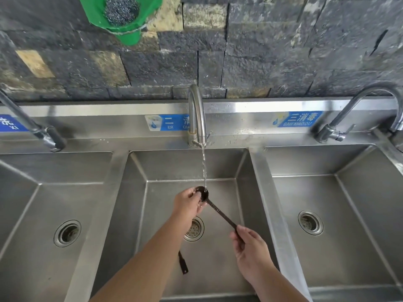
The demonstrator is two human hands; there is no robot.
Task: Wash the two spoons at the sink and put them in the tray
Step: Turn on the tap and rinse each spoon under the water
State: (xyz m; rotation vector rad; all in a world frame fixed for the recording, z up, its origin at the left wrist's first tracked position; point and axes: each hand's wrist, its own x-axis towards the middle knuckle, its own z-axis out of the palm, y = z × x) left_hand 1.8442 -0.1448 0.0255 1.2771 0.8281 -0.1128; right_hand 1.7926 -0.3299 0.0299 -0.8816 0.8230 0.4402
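Observation:
A dark long-handled spoon [218, 210] is held over the middle sink basin [220, 269], its bowl under the thin water stream from the middle faucet [197, 114]. My right hand [250, 251] grips the end of its handle. My left hand [188, 203] holds the spoon's bowl with the fingers on it. The handle end of a second dark spoon [183, 263] shows on the basin floor below my left forearm, which hides the rest. No tray is in view.
The basin has a strainer drain [194, 229] under my hands. A left basin [54, 214] and a right basin [340, 214] flank it, each with its own faucet. A green bag with steel wool [122, 12] hangs on the stone wall.

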